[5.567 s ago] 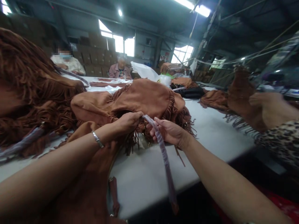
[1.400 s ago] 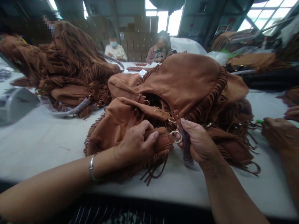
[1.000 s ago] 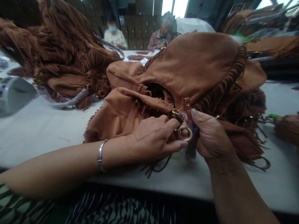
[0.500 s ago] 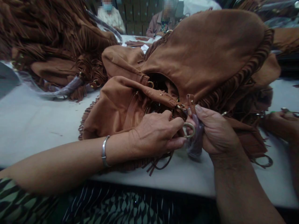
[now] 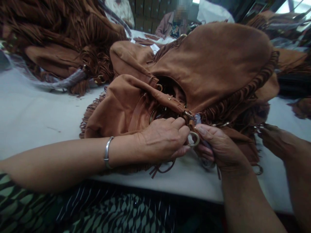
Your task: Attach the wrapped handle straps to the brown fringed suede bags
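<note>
A tan suede fringed bag [image 5: 209,61] lies on the white table [image 5: 31,119], its opening turned toward me. At the bag's near corner my left hand [image 5: 162,140], a silver bangle on its wrist, is closed in a pinch on the strap end by a metal ring [image 5: 194,139]. My right hand [image 5: 220,149] is closed around the plastic-wrapped strap [image 5: 198,119] just right of the ring, thumb on top. Both hands touch at the ring. Most of the wrapped strap is hidden under my right hand.
A heap of brown fringed bags [image 5: 55,38] fills the far left of the table. Another person's hand [image 5: 277,140] works at the right edge. A seated person [image 5: 173,24] is at the far side. More bags [image 5: 291,61] lie at the right.
Earlier I held the long wrapped strap up off the table; since then both hands have come down to the ring at the bag's corner. In the last second my right hand dropped lower around it.
</note>
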`<state>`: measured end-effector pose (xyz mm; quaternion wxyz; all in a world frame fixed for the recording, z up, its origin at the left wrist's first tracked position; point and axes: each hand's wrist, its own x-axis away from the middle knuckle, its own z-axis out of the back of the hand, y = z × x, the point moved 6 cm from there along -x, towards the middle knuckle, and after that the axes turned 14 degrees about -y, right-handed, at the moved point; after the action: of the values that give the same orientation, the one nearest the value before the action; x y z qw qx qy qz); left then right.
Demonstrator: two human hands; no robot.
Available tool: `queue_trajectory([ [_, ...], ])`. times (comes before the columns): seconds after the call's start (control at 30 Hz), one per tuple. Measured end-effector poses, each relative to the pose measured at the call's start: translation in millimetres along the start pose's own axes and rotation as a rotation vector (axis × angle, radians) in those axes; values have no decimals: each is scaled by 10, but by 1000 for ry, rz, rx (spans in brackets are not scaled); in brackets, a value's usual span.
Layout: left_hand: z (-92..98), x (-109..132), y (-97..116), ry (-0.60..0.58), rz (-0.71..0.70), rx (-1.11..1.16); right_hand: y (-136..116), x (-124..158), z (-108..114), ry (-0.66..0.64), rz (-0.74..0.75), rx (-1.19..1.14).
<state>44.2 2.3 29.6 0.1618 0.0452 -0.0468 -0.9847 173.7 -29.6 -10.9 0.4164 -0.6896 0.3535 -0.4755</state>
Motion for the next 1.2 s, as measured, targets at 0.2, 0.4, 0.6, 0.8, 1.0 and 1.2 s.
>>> queue_trajectory([
  [0.2, 1, 9, -19, 55, 72, -161, 83, -133, 13, -25, 47, -6],
  [0.4, -4, 1, -27, 83, 107, -217, 84, -140, -112, -31, 60, -107],
  [0.6, 29, 49, -68, 77, 169, -246, 34, -164, -275, 46, 199, -195],
  [0.8, 58, 276, -148, 119, 202, -258, -15, -233, -544, 77, 245, -132],
  [1.0, 66, 498, -188, 183, 67, -275, -53, -248, -681, 11, 166, -43],
  [1.2, 85, 724, -233, 202, -66, -173, 21, -309, -707, -150, -46, 100],
])
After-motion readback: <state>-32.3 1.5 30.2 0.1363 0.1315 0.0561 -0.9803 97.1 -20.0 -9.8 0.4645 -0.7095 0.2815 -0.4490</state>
